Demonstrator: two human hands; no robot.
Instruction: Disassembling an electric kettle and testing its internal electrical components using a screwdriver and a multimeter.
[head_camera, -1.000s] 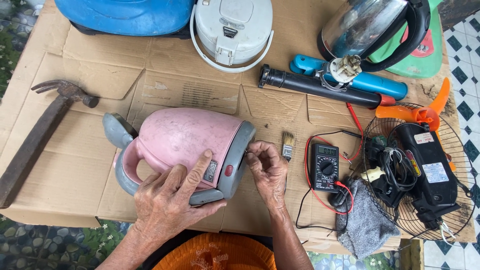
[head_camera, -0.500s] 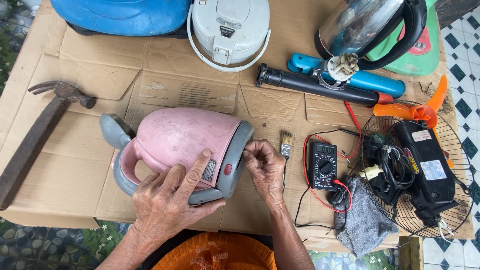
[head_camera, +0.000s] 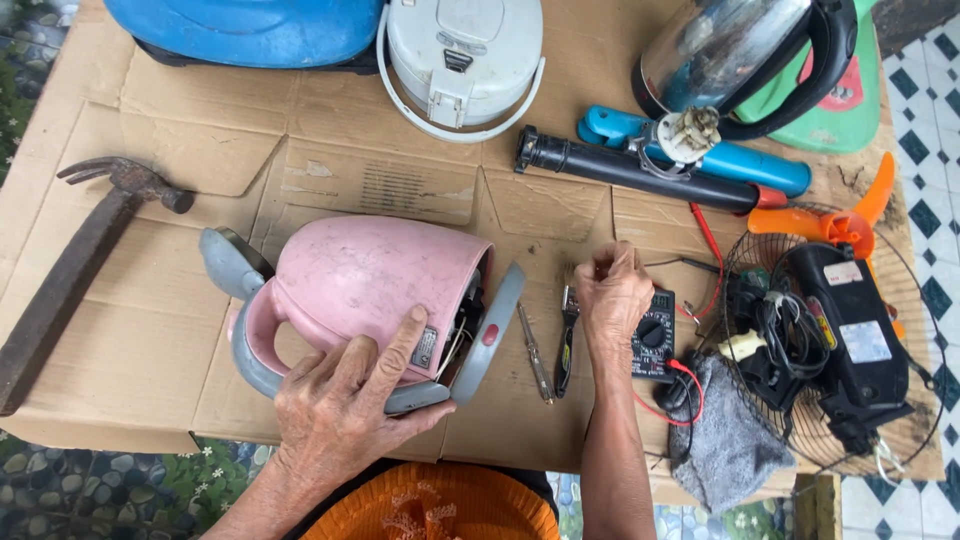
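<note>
A pink electric kettle (head_camera: 370, 290) lies on its side on flattened cardboard (head_camera: 350, 180), its grey lid to the left. Its grey base cover (head_camera: 490, 330) stands ajar from the body, with wires showing in the gap. My left hand (head_camera: 345, 410) grips the kettle's lower body and handle. My right hand (head_camera: 612, 300) is off to the right of the base, above a black multimeter (head_camera: 655, 335), fingertips pinched together; anything between them is too small to make out. A thin screwdriver (head_camera: 535, 355) and a small black-handled brush (head_camera: 566, 345) lie between kettle and right hand.
A hammer (head_camera: 70, 270) lies at the left. A blue container (head_camera: 250, 30), a white rice cooker (head_camera: 460, 60) and a glass kettle (head_camera: 730, 50) stand along the back. A black tube (head_camera: 630, 170), a wire fan grille (head_camera: 830, 340), an orange fan blade (head_camera: 840, 220) and a grey cloth (head_camera: 725, 445) fill the right.
My right hand has left the kettle's base and moved right toward the multimeter. The base cover now gapes open, and the screwdriver and brush are uncovered.
</note>
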